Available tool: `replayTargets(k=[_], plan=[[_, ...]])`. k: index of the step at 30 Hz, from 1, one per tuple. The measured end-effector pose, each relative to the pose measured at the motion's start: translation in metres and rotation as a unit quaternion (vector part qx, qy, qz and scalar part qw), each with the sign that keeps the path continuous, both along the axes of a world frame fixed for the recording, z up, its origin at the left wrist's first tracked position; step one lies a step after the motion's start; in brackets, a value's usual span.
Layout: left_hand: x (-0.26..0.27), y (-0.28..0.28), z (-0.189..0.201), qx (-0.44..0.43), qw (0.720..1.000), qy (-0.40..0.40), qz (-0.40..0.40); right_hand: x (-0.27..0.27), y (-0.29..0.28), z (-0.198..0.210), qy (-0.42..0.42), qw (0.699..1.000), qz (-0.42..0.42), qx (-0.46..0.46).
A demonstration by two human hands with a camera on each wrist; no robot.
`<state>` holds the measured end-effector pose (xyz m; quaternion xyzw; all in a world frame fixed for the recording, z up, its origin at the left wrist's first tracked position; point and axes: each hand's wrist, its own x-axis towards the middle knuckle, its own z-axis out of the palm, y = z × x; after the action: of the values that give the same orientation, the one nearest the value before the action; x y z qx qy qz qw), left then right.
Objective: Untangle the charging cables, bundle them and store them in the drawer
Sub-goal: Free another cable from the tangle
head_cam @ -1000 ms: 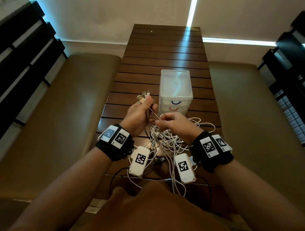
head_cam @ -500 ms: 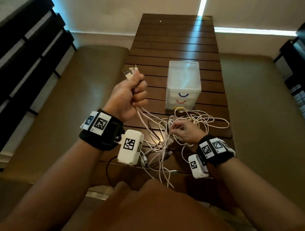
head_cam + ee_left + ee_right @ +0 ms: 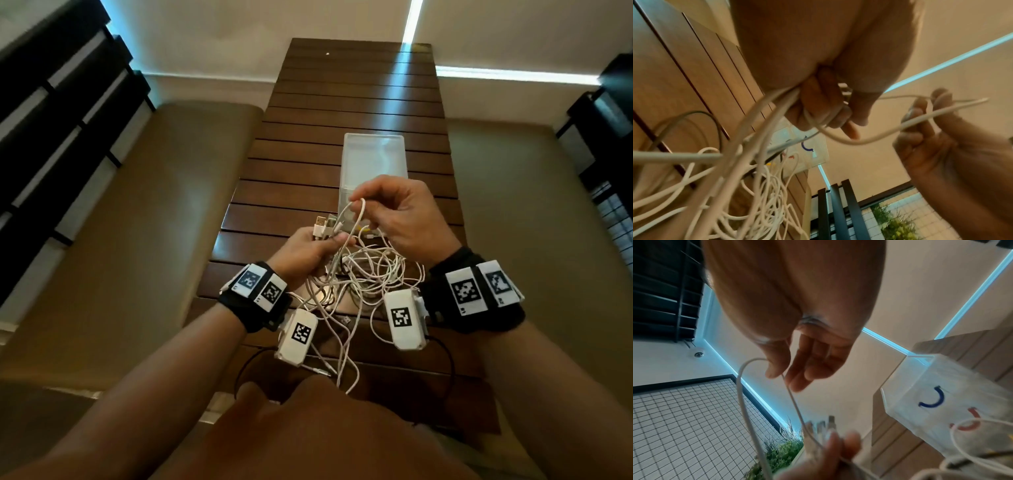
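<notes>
A tangle of white charging cables (image 3: 363, 274) lies on the slatted wooden table (image 3: 342, 113), trailing toward my body. My left hand (image 3: 308, 246) grips a bunch of cable ends, their USB plugs (image 3: 322, 224) sticking out above the fist (image 3: 824, 112). My right hand (image 3: 394, 209) is raised in front of the drawer box and pinches a loop of one white cable (image 3: 356, 205) between thumb and fingers (image 3: 777, 369). The small translucent drawer box (image 3: 375, 161) stands behind the hands, with blue and red curved handles (image 3: 931, 400); its drawers look closed.
Padded tan benches (image 3: 154, 205) run along both sides of the table. Dark slatted chair backs (image 3: 51, 102) stand at far left and right. Thin black wires (image 3: 253, 363) from the wrist cameras hang near the table's front edge.
My left hand has come down from its raised position to just above the tangle. My right hand has lifted out of the pile with a cable loop, up in front of the drawer box.
</notes>
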<state>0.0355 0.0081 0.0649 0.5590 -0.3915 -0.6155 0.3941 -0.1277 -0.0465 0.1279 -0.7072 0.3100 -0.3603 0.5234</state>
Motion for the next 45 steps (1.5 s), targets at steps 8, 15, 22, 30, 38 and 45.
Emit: replayTargets(k=[8,15,22,30,38,45], plan=[[0.02,-0.002,0.034,-0.059,0.993,0.101,-0.023,0.004,0.003,-0.07,0.206,0.972,0.101,0.058],[0.026,0.0,0.037,-0.132,0.975,0.165,-0.063,0.007,-0.013,-0.068,0.219,0.972,0.057,0.055],[0.013,-0.006,0.003,-0.077,0.994,0.077,0.024,0.014,-0.011,-0.007,0.15,0.985,0.083,0.021],[0.004,-0.016,0.01,-0.162,0.983,-0.088,-0.014,0.0,-0.007,0.002,-0.003,0.999,0.021,0.027],[0.034,-0.015,0.028,-0.18,0.983,0.0,0.041,-0.011,-0.025,-0.132,0.317,0.937,0.058,0.138],[0.049,0.004,0.021,-0.177,0.964,0.145,0.139,0.008,-0.06,-0.123,0.26,0.934,-0.033,0.244]])
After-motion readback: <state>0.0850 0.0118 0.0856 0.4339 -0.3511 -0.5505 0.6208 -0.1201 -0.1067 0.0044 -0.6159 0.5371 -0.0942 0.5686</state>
